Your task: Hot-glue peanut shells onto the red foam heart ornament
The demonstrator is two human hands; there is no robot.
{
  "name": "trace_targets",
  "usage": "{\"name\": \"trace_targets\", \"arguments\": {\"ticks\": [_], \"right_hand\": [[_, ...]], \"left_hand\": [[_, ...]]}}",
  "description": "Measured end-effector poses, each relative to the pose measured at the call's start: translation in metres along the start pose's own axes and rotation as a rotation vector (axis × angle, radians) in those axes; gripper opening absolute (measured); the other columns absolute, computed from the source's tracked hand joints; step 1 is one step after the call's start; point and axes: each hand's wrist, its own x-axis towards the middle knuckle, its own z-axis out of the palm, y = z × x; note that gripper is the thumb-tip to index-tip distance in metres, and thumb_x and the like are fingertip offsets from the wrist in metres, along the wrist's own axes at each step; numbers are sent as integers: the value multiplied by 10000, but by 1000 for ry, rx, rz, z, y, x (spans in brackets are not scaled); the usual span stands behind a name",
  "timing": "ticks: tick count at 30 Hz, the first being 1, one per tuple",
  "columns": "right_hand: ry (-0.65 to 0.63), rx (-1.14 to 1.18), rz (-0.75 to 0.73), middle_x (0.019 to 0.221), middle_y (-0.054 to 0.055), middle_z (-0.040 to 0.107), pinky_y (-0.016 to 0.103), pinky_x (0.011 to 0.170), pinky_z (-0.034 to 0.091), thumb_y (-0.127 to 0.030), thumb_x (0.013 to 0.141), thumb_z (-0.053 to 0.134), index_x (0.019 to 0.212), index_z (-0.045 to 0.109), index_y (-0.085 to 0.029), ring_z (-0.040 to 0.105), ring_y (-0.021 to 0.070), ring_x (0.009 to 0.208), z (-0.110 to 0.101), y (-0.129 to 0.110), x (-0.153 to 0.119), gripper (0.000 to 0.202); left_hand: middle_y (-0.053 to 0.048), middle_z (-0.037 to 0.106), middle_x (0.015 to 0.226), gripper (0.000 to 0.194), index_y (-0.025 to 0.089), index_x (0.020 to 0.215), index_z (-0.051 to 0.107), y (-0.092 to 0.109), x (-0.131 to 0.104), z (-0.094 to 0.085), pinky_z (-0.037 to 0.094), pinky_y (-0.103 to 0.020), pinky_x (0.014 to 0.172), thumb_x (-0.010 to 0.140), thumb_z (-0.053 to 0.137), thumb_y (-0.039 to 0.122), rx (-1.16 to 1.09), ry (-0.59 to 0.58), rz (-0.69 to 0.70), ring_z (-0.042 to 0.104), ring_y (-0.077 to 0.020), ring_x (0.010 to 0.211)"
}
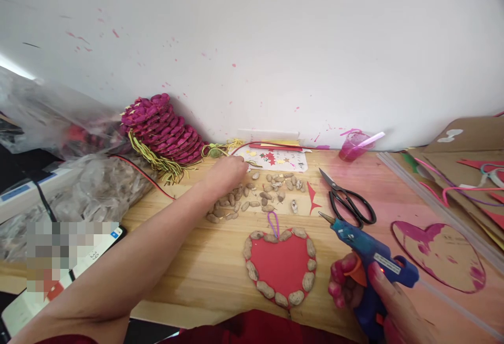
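My right hand (378,291) grips a blue hot glue gun (370,244) with an orange trigger, its nozzle pointing up and left. Stretched across the table, my left hand (228,173) has its fingers curled near the far edge of the loose peanuts (265,197); what they hold, if anything, is hidden. In front of me lies a red heart (281,265) edged with peanuts in their shells. A purple cord loop (273,226) sticks up from its top notch.
Black-handled scissors (348,202) lie beyond the glue gun. A cup of pink liquid (352,147) stands by the wall. At right is a pink-stained cardboard heart (441,254). Stacked magenta peanut-covered pieces (165,128), plastic bags (98,197) and a phone (90,265) occupy the left.
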Motion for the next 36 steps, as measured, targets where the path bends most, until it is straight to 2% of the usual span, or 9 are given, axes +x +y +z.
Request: {"name": "trace_targets", "arguments": {"ticks": [7,10,13,15,18,22,29,33,36], "right_hand": [[0,33,24,723,40,624,371,582,552,-487,785,744,780,704,-255,625,228,623,9,-6,-4,236],[27,18,38,713,39,632,376,588,558,-502,719,794,754,698,-252,631,233,623,12,-8,-4,270],[71,9,56,690,41,638,380,574,559,-524,624,846,703,685,-247,638,249,615,14,-9,-3,329],[80,10,44,695,41,649,370,570,556,-518,644,835,707,684,-243,648,250,618,17,-10,-5,320],[83,11,26,707,40,664,347,571,550,-486,701,811,726,686,-225,664,239,624,26,-14,-10,290],[84,31,30,670,37,670,317,557,538,-473,649,862,719,691,-207,672,227,617,37,-20,-16,323],[102,23,38,695,43,681,301,538,532,-493,620,878,720,691,-198,673,219,622,38,-21,-17,363],[81,9,13,730,63,683,319,545,546,-494,690,831,755,704,-206,673,229,650,34,-19,-14,322],[57,1,15,729,68,681,351,535,559,-525,666,830,728,711,-246,666,254,663,25,-15,-8,309]], "left_hand": [[-150,727,912,248,141,872,726,-2,-5,-1,497,-345,764,910,482,164,12,31,-10,690,-270,879],[-132,742,928,304,156,865,729,-10,-2,-9,492,-342,781,939,444,231,-5,98,-75,689,-261,887],[-128,747,1008,341,160,954,733,-15,11,-17,488,-343,822,959,407,260,-24,175,-143,684,-260,950],[-123,748,1039,344,164,992,734,-13,23,-18,490,-337,834,963,407,266,-45,198,-165,683,-256,970],[-108,757,1048,326,176,992,748,-7,39,-13,499,-330,839,948,432,240,-84,185,-169,690,-250,972],[-68,770,1078,317,210,1033,761,-7,47,-3,510,-306,872,915,467,184,-143,154,-151,701,-228,989],[-81,743,1187,402,198,1155,740,-26,33,4,515,-340,952,922,416,154,-209,193,-204,691,-243,1081],[-47,765,1135,372,212,1069,773,-24,20,7,513,-311,951,871,468,133,-254,159,-129,700,-226,1058],[-44,779,1078,333,210,998,787,-21,7,5,510,-304,927,844,499,144,-283,141,-76,701,-228,1028]]}}
